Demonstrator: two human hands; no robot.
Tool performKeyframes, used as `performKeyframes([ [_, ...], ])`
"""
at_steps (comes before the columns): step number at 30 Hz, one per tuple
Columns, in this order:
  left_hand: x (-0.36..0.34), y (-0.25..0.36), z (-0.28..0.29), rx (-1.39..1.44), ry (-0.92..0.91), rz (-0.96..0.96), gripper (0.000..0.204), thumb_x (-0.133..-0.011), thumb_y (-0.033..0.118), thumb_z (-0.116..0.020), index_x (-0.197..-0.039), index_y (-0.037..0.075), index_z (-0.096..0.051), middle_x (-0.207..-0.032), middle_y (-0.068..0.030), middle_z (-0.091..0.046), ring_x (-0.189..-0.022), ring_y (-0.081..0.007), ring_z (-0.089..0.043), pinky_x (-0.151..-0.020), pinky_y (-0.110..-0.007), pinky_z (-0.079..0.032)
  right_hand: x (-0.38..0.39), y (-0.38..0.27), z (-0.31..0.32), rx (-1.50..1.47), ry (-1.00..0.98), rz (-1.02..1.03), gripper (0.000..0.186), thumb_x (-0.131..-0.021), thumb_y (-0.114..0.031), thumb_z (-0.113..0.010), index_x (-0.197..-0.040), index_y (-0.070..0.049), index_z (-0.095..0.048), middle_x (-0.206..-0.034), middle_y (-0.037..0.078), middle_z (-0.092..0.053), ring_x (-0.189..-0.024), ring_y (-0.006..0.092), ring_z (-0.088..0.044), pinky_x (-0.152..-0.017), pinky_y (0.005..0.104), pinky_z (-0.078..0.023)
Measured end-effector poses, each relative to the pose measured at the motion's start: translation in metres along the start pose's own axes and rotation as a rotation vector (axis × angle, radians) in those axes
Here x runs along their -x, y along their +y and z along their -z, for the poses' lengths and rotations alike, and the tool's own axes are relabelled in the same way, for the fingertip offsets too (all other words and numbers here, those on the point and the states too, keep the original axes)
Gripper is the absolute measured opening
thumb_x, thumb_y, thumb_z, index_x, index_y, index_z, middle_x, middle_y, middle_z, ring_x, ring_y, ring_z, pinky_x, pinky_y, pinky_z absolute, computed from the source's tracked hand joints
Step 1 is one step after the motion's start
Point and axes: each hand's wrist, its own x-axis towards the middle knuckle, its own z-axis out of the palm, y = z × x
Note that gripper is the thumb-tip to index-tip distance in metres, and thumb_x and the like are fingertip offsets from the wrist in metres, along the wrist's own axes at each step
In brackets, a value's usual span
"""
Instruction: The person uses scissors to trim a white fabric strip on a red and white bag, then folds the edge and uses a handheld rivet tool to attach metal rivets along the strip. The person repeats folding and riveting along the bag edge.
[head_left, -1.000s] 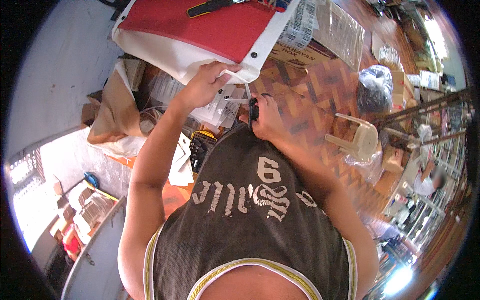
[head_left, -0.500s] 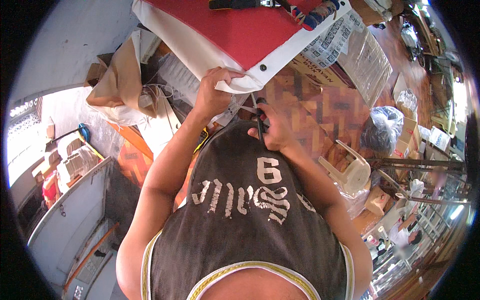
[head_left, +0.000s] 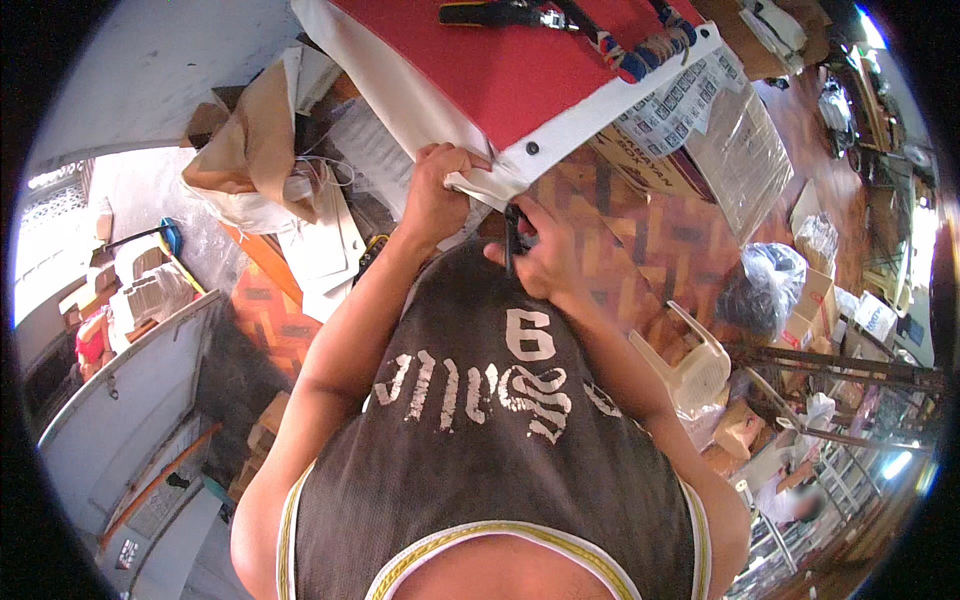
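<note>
The white cloth [head_left: 385, 92] lay ahead of the person, around the edge of a red panel [head_left: 470, 75], with one corner pointing toward the chest. At that corner a loose flap [head_left: 482, 186] was lifted away from the rest. The fingers of the left hand [head_left: 442, 190] were closed in a pinch on the flap, holding it out. The fingers of the right hand [head_left: 540, 252] were clamped around the black handles of the scissors [head_left: 513, 238], which stood right at the flap; the blades were mostly hidden, so whether they were parted or had met on the cloth could not be told.

The work appeared to be partway along. In the white border, a near stud [head_left: 532, 148] and a far stud [head_left: 705, 32] were already set, and the border ran fairly straight between them. The corner looked unfinished: the flap was joined to the cloth, and no cut-off piece could be made out. Freeing or neatening that flap seemed to be what was left here; how much cutting was already done was too small to judge, and the upper part of the panel ran out of view.

On the panel lay a black-and-yellow tool [head_left: 490, 14] and, near the far stud, a dark tool with coloured wrapping [head_left: 655, 50], neither in hand.
</note>
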Motion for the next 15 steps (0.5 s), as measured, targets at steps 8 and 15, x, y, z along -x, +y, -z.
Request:
performKeyframes([
  [8, 0.004, -0.003, 0.013, -0.115, 0.025, -0.148, 0.031, -0.065, 0.0, -0.078, -0.081, 0.012, -0.054, -0.093, -0.0016, -0.074, -0.091, -0.0248, -0.064, -0.098, -0.043, -0.038, -0.001, 0.035, -0.009, 0.038, -0.037, 0.175, 0.079, -0.069, -0.043, -0.089, -0.13, -0.003, -0.057, -0.1, 0.016, -0.062, -0.088, 0.0325, -0.061, -0.082, 0.0422, -0.051],
  [15, 0.0, -0.005, 0.012, -0.236, 0.039, -0.318, 0.042, -0.059, 0.008, -0.08, -0.099, 0.017, -0.073, -0.094, 0.0004, -0.067, -0.092, -0.0234, -0.06, -0.095, -0.042, -0.036, 0.041, 0.041, 0.019, 0.066, -0.223, -0.003, 0.078, -0.071, -0.042, -0.088, -0.131, -0.004, -0.056, -0.111, 0.019, -0.066, -0.104, 0.0372, -0.064, -0.09, 0.0427, -0.05],
])
